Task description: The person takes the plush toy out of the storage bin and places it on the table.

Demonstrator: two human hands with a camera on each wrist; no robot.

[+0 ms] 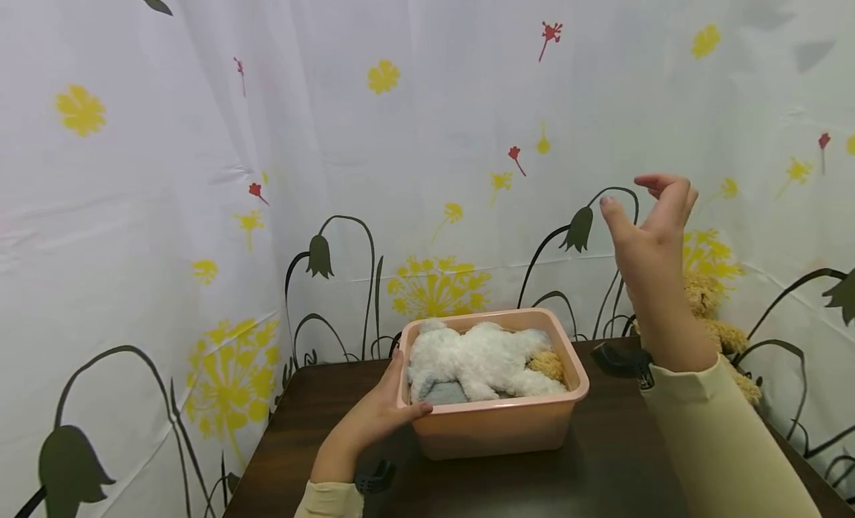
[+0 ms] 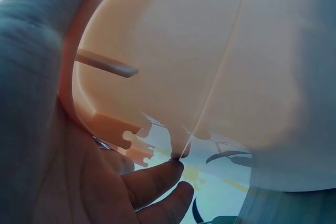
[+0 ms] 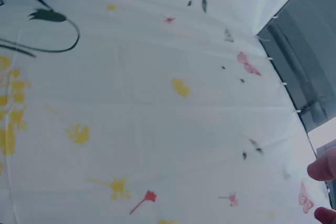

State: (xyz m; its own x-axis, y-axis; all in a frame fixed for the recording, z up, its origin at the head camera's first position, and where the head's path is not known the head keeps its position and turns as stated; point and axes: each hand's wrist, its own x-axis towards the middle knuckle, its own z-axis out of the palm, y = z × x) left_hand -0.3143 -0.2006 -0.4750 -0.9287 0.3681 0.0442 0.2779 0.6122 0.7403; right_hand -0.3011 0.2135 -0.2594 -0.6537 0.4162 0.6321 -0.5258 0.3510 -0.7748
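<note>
A pink plastic basin [image 1: 494, 433] stands on the dark table. My left hand [image 1: 374, 414] grips its left rim, the thumb over the front left corner. In the left wrist view, fingers [image 2: 152, 184] of that hand curl beneath the basin's rim. Inside the basin lies a fluffy white stuffed toy [image 1: 484, 355] with a grey-blue patch. Part of a tan fluffy toy [image 1: 548, 365] shows at its right end; the rest is hidden. My right hand [image 1: 651, 240] is raised to the basin's right, thumb and fingers apart and bent, holding nothing. Its fingertips [image 3: 323, 167] edge into the right wrist view.
Behind my right forearm, a tan teddy bear [image 1: 728, 336] sits at the table's right side, partly hidden. The brown table [image 1: 314, 403] reaches back to a white curtain [image 1: 414, 147] printed with flowers. Dark wrist cameras [image 1: 375, 477] are strapped to both wrists.
</note>
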